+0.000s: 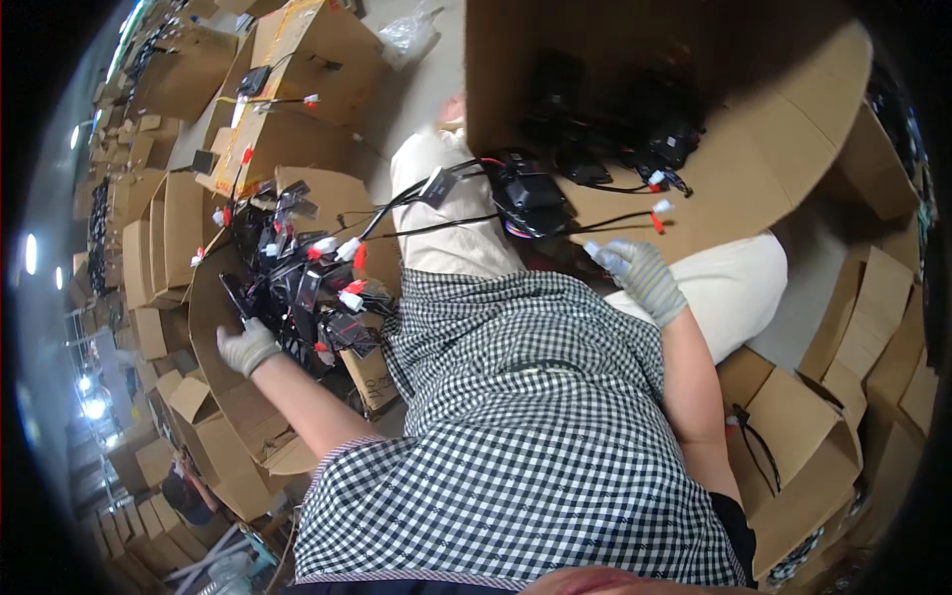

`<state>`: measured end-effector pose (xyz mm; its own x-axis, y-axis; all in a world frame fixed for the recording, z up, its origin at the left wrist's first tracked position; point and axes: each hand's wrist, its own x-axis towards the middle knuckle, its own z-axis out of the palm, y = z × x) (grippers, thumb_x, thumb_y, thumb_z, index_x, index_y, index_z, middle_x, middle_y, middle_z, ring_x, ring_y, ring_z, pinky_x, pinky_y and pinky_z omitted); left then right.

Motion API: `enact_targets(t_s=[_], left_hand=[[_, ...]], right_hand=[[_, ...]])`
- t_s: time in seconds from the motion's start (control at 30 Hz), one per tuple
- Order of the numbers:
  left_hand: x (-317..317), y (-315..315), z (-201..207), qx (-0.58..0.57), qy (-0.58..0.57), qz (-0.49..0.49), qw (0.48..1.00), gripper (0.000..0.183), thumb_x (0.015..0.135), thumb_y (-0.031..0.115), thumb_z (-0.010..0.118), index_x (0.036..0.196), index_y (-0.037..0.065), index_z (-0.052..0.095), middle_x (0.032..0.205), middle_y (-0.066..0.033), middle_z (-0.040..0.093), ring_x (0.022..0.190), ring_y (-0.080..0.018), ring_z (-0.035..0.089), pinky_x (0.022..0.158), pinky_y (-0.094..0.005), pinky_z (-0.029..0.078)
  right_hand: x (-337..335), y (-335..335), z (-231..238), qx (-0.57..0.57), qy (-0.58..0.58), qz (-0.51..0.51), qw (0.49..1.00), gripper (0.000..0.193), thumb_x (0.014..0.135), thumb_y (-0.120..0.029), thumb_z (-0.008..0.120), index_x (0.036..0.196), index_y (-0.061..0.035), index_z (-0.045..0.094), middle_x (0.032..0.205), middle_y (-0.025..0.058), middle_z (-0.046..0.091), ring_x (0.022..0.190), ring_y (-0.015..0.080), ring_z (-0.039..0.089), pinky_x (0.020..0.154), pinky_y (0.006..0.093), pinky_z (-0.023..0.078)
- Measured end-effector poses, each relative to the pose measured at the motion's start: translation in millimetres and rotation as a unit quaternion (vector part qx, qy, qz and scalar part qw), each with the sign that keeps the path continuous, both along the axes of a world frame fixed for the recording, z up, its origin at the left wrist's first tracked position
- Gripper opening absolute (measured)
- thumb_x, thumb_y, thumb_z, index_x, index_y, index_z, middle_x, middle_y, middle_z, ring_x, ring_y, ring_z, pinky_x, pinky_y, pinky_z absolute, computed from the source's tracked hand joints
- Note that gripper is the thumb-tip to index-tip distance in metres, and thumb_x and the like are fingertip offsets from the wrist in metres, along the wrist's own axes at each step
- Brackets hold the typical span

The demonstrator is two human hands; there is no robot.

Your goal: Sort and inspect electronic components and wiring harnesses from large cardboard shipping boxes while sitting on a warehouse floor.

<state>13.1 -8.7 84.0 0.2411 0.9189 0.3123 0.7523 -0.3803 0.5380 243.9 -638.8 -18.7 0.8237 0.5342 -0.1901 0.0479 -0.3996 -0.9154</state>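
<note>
At the left, my left hand [250, 347] in a pale glove is closed on the end of a black flat module [235, 296] beside a heap of black wired modules [307, 283]. The heap fills an open carton [220, 392] and has white and red connectors. My right hand [647, 282], in a striped glove with pale bluish fingertips, stretches its fingers with nothing visible in them. Just beyond them, a black module [533, 196] with cables lies at the near edge of a large carton [783, 139]. Its cables run left over my leg, toward the heap.
More black modules [664, 139] lie in the large carton's shadow. A taped carton [312, 59] stands at the far left, near a clear plastic bag [409, 38]. Another open carton [793, 446] holding a black cable sits at the right. Stacked cartons line the left side.
</note>
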Motion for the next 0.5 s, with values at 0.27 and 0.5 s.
enact_targets(t_s=[0.27,0.5], left_hand=[[175.4,-232.9,88.1,0.229,0.145,-0.518,0.812,0.025,0.076,0.015,0.066,0.099,0.006,0.062,0.093,-0.0149,0.063,0.086,-0.0324,0.057,0.078,-0.0365,0.045],[158.2,-240.3,27.1,0.302,0.376,-0.492,0.725,0.034,0.065,0.021,0.068,0.097,0.014,0.060,0.089,-0.0081,0.056,0.089,-0.0276,0.053,0.072,-0.0414,0.041]], right_hand=[[-5.0,-9.0,-12.6,-0.113,-0.187,0.050,0.975,0.030,0.092,-0.030,0.051,0.086,-0.0024,0.063,0.067,0.0130,0.055,0.061,0.0276,0.054,0.057,0.0373,0.043],[-2.1,5.2,-30.3,-0.052,-0.045,0.077,0.995,0.040,0.092,-0.043,0.044,0.111,-0.0137,0.063,0.100,0.0148,0.065,0.093,0.0331,0.061,0.084,0.0406,0.046]])
